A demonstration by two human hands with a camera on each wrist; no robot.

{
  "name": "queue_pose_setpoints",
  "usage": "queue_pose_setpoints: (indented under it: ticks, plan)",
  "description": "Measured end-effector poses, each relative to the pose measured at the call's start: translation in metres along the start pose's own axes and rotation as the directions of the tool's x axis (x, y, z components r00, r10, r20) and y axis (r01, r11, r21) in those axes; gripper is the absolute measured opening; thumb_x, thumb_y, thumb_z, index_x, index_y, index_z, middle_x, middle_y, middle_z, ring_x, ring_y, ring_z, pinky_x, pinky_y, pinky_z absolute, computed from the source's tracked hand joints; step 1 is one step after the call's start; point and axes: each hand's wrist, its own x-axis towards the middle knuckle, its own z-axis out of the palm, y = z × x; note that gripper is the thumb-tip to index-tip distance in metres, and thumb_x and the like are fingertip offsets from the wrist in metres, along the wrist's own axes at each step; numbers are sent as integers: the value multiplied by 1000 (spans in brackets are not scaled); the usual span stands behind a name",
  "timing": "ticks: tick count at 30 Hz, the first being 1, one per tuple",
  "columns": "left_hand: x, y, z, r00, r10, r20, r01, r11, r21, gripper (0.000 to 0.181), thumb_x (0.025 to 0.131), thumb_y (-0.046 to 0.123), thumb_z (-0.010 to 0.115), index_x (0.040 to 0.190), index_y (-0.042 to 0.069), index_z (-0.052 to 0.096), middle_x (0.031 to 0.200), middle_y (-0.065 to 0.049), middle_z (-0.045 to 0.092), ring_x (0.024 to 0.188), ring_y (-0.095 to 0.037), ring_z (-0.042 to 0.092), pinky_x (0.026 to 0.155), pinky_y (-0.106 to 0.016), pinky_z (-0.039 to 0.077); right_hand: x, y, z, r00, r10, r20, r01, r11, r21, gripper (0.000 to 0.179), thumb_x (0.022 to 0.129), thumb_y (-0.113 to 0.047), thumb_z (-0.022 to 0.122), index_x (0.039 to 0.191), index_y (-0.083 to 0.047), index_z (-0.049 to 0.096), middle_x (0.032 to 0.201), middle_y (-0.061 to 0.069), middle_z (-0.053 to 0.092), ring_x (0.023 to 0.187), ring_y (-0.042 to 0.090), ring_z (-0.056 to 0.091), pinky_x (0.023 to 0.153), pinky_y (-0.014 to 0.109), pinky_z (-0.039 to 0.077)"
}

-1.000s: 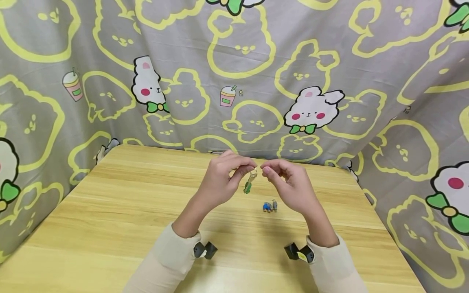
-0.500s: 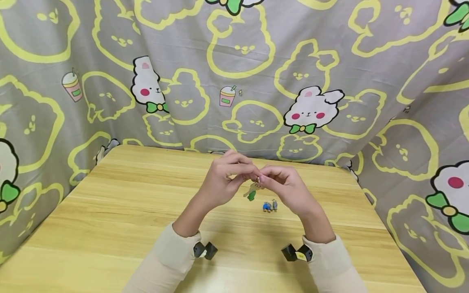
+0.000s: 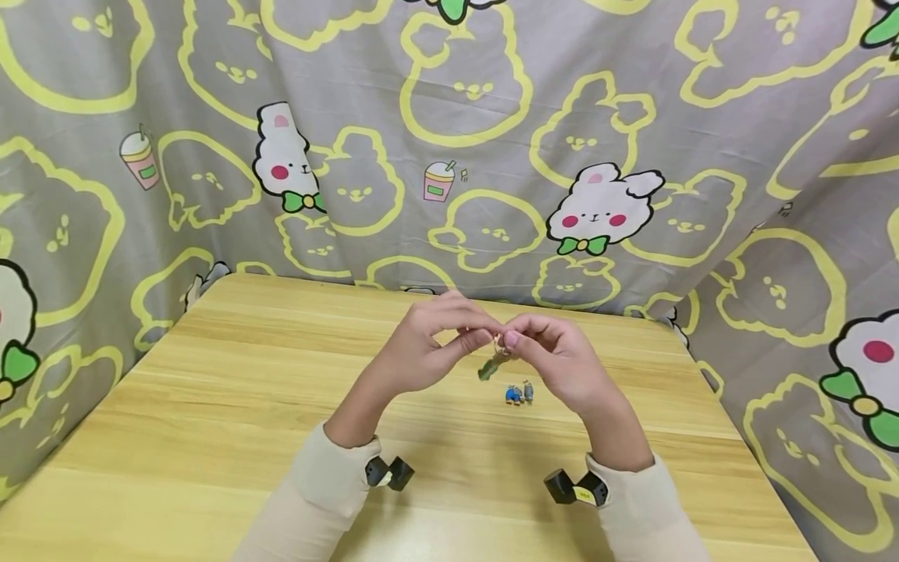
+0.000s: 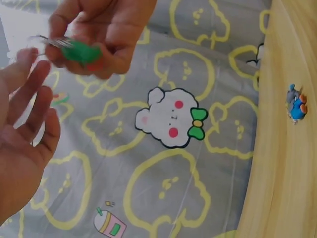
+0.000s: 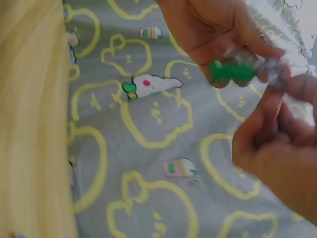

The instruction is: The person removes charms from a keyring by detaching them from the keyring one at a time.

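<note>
A small keychain with a green charm and silvery metal parts hangs between the two hands, above the table. My left hand pinches its thin ring from the left with thumb and index finger. From the other side, the thumb and fingers of my right hand pinch the metal end; the fingertips of both hands nearly meet. The right wrist view shows the green charm blurred, in front of the left palm. In the left wrist view the ring and the green charm lie by the right hand's fingers.
Small blue and grey figures lie on the wooden table, below and in front of the hands. A grey patterned curtain hangs behind the table and along its sides. A small black camera sits on each wrist.
The right hand has come to the left hand and taken hold of the keychain. The green charm has swung and now hangs slightly further right. The figures on the table have not moved.
</note>
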Motion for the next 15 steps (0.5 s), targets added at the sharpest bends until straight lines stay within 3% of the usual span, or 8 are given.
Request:
queue_pose_setpoints:
  ticks: [5,11,15]
  plan:
    - [0,1,2,995,-100,-10,101,993,58,12,93,5,75,103,9,80,87,6,74,79,-8,56,71,-27,48,-3,-10,0,988,-40,-147,-8,951,-309,10,101,-4,63,97,-4,72,85,3,64,76,17,58,69,27,52]
    - [0,2,3,992,-119,-39,123,980,154,7,93,11,76,98,9,81,85,6,74,78,-6,57,70,-25,49,-2,-13,3,976,-133,-170,35,875,-483,9,99,-6,67,94,-10,73,76,-4,58,71,15,55,62,27,45]
    - [-1,1,5,991,-127,-39,132,975,177,8,93,12,76,99,7,81,85,5,74,77,-6,58,69,-24,49,-1,-12,4,974,-158,-165,48,847,-529,9,100,-7,67,94,-11,72,75,-6,56,70,14,53,60,27,43]
